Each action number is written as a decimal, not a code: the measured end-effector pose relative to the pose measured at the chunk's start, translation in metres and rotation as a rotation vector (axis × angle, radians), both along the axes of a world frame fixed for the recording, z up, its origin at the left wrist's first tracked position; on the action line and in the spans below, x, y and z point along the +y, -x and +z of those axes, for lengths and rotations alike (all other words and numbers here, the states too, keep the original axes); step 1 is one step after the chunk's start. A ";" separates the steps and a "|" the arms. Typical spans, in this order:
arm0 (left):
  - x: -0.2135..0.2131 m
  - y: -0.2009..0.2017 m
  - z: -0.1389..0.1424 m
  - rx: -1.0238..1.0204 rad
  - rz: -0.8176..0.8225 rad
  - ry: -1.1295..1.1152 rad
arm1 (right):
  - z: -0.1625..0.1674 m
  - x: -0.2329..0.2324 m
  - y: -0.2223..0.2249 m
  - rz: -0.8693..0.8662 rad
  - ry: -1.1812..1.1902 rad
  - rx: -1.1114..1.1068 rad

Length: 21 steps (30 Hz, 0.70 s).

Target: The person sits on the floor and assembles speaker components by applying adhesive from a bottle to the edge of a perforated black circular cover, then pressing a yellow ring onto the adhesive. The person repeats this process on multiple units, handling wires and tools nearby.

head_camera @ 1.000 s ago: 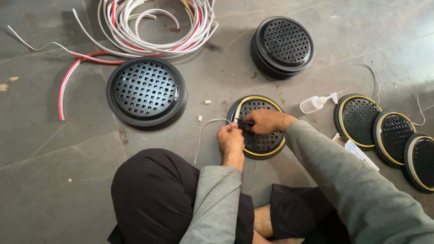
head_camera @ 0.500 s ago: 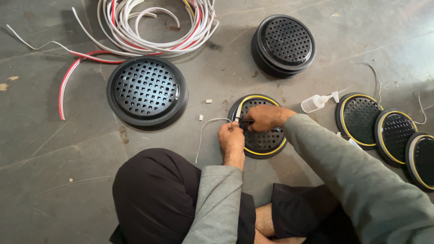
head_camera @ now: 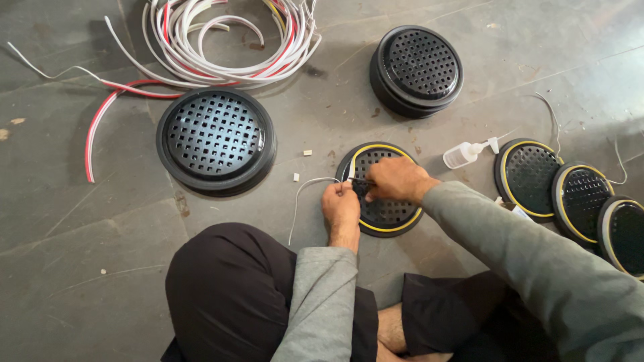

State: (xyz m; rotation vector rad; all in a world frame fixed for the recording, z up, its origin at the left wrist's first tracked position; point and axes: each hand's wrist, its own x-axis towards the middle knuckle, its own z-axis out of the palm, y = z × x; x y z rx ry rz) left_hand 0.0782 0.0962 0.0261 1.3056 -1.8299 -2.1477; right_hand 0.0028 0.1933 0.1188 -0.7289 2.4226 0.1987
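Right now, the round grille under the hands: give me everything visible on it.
The grille is a flat black disc, plastic by its look, with a grid of small holes and a yellow strip round its rim. It lies flat on the grey floor in front of the person's knees. The right hand rests over its upper left part; the left hand is at its left edge. Both pinch a small dark part there, where a thin white strip leads off left.

Looks like a workshop floor. Bare grey concrete (head_camera: 80, 268), black perforated grille covers (head_camera: 215, 141) spread around, coiled tubing (head_camera: 228, 40) heaped nearby.
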 end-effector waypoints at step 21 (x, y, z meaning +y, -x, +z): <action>-0.005 0.001 0.000 -0.003 -0.105 0.019 | -0.010 -0.001 -0.002 -0.020 0.081 0.094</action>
